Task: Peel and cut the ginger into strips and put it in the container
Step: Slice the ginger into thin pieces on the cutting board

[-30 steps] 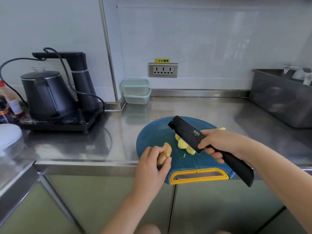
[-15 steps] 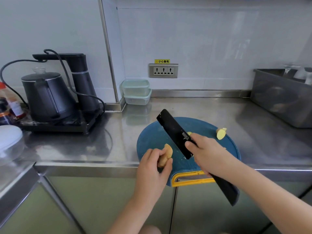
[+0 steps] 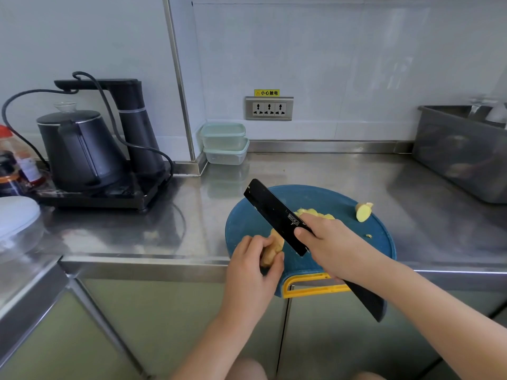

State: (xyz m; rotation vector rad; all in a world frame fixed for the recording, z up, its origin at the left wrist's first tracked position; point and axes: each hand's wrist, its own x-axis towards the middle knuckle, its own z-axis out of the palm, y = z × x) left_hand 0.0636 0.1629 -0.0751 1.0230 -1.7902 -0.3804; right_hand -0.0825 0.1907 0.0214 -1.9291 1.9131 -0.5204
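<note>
A round blue cutting board (image 3: 378, 242) with a yellow handle lies at the counter's front edge. My left hand (image 3: 253, 266) grips a piece of ginger (image 3: 274, 246) over the board's near left part. My right hand (image 3: 326, 245) holds a black cleaver (image 3: 274, 212), blade pointing up and left, just right of that ginger. Peeled yellow ginger pieces (image 3: 315, 212) lie on the board behind my right hand. A single cut ginger chunk (image 3: 363, 212) sits at the board's far right. Two stacked clear containers (image 3: 225, 144) with pale green lids stand by the back wall.
A black kettle (image 3: 79, 149) on its base with a cord stands at the left. Bottles (image 3: 13, 165) and a white lidded bowl (image 3: 16, 218) are at the far left. A grey metal bin (image 3: 463, 149) occupies the right. A wall socket (image 3: 269, 108) is behind.
My right hand has brought the cleaver left, from over the peeled pieces to beside the ginger in my left hand. The chunk at the board's far right has come into sight.
</note>
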